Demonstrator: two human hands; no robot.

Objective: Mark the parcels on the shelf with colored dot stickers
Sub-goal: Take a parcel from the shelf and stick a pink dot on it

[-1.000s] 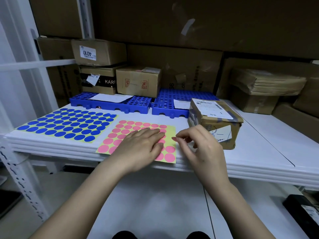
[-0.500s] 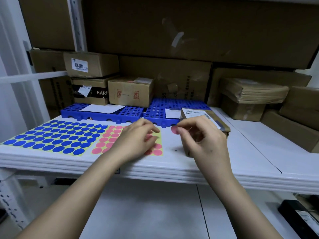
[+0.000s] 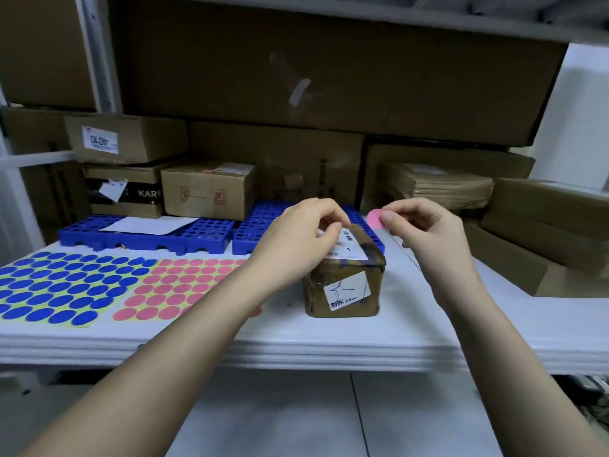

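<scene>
On the white shelf (image 3: 494,324), beside the pink sticker sheet (image 3: 184,288), your left hand (image 3: 296,235) rests curled fingers on the small taped parcel (image 3: 346,285), its grip unclear, while your right hand (image 3: 425,232) pinches a pink dot sticker (image 3: 374,218) just above it.

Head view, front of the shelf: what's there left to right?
Blue dot sheet → pink dot sheet → left hand gripping the small parcel → pink dot sticker pinched by the right hand.
</scene>
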